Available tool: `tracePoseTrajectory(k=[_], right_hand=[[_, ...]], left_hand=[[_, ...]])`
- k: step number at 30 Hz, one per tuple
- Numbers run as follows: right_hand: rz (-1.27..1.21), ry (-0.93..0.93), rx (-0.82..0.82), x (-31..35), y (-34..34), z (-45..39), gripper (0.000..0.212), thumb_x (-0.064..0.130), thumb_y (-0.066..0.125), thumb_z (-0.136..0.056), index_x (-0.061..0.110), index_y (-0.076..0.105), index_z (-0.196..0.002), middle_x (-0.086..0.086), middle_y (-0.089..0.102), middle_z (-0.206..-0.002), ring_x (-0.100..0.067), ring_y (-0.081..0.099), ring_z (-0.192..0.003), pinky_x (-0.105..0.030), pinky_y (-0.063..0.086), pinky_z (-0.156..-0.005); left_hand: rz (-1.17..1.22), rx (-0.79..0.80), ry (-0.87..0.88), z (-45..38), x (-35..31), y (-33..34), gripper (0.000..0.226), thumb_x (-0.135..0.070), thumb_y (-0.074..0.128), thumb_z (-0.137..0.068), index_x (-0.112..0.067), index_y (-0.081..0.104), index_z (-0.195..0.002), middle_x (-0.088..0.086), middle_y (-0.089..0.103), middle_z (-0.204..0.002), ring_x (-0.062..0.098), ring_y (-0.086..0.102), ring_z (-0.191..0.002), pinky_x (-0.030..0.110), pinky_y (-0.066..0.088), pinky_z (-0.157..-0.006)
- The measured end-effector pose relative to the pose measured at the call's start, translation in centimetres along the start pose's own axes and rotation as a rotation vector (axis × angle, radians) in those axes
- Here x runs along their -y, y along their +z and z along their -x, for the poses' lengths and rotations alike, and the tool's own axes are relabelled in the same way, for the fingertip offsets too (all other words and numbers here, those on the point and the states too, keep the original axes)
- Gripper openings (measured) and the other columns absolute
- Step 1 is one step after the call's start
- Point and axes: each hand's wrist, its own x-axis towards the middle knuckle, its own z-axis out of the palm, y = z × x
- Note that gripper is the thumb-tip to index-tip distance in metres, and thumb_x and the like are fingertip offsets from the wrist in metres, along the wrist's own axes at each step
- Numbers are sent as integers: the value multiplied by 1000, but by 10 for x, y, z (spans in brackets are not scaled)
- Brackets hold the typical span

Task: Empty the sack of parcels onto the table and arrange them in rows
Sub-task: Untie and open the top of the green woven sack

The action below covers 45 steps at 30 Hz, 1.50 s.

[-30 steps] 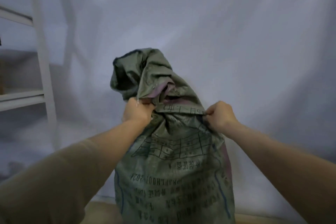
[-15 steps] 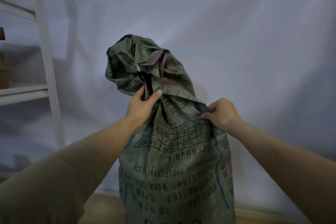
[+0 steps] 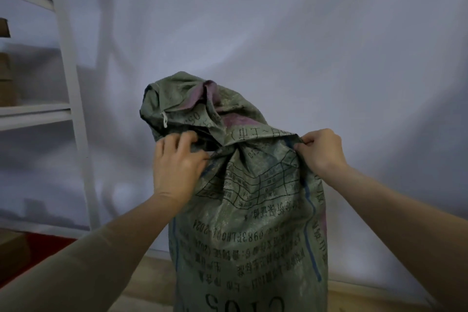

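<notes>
A tall grey-green woven sack (image 3: 253,230) with upside-down black print stands upright in front of me, its crumpled top folded over. My left hand (image 3: 177,167) is on the left side of the neck, with its fingers curled into the fold of cloth under the bunched top. My right hand (image 3: 320,151) pinches the right edge of the neck in a closed grip. No parcels show; whatever is inside the sack is hidden.
A white metal shelf frame (image 3: 73,99) stands at the left, with brown boxes (image 3: 6,78) on its shelf. A white cloth backdrop (image 3: 329,58) hangs behind the sack. A wooden surface (image 3: 152,276) shows at the sack's base, and something red (image 3: 43,248) at lower left.
My left hand has shifted its hold, from the neck's front to the fold under the bunched top. The sack's top has slumped lower and spread. My right hand keeps its pinch.
</notes>
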Motion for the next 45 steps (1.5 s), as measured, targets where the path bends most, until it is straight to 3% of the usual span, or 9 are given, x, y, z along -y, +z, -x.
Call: tracePoseTrajectory(k=[5, 17, 23, 26, 29, 32, 35, 40, 45], right_hand=[[6, -49, 26, 9, 9, 8, 36, 4, 61, -90, -4, 52, -56, -8, 42, -51, -22, 37, -52, -30, 31, -53], [33, -181, 86, 16, 19, 18, 30, 10, 60, -94, 5, 68, -66, -11, 65, -60, -30, 60, -59, -36, 48, -55], [0, -188, 142, 16, 11, 21, 16, 14, 66, -93, 8, 78, -101, -3, 70, -85, -18, 66, -83, -25, 49, -76], [42, -169, 240, 14, 7, 21, 16, 17, 70, -91, 9, 78, -102, -4, 72, -88, -20, 66, -87, -27, 51, -77], [210, -106, 344, 7, 8, 17, 14, 15, 69, -89, 7, 79, -96, -10, 74, -89, -26, 67, -84, -33, 54, -73], [260, -46, 396, -2, 9, 15, 15, 11, 66, -91, 3, 79, -93, -13, 75, -91, -26, 67, -84, -34, 56, -74], [262, 13, 409, 0, 16, 17, 18, 4, 62, -90, -3, 77, -85, -19, 75, -80, -30, 72, -73, -38, 62, -73], [42, 102, 8, 21, 17, -26, 17, 3, 58, -89, -3, 74, -86, -22, 73, -86, -36, 72, -78, -44, 61, -76], [-190, 42, -170, 33, 9, -41, 21, 4, 59, -93, -7, 73, -83, -22, 73, -83, -38, 72, -72, -51, 60, -75]], left_hand=[[-65, -106, 539, 5, -11, -13, 27, -11, 49, -97, -16, 70, -81, 9, 55, -130, 35, 46, -117, 47, 27, -113], [-187, 116, 631, -19, -13, -28, 9, -1, 63, -88, -6, 67, -82, 25, 58, -128, 47, 42, -134, 56, 25, -116], [-65, 385, 312, -20, -13, -29, 54, 2, 91, -36, -8, 64, -82, 16, 71, -101, 28, 68, -63, 37, 58, -67], [-66, 434, 180, -20, -12, -25, 57, -1, 93, -33, -12, 57, -76, -1, 50, -51, 21, 46, -36, 23, 22, -35], [-85, 427, 48, -18, -9, -13, 45, 3, 82, -56, -11, 54, -88, -9, 20, -45, 18, 18, -33, 20, 6, -41], [-84, 489, -115, -21, -8, -4, 34, -7, 57, -90, -14, 53, -123, -1, 54, -58, 25, 48, -47, 29, 27, -40], [42, 598, -317, -32, -10, 1, 23, -16, 52, -91, -20, 73, -100, 4, 72, -86, 29, 65, -74, 35, 54, -61], [491, 498, -941, -88, 2, 29, 20, -14, 56, -92, -13, 76, -93, 8, 72, -101, 26, 62, -80, 30, 48, -71], [674, 236, -1045, -102, -6, 30, 16, -18, 58, -94, -20, 74, -90, 2, 69, -88, 24, 62, -78, 29, 51, -75]])
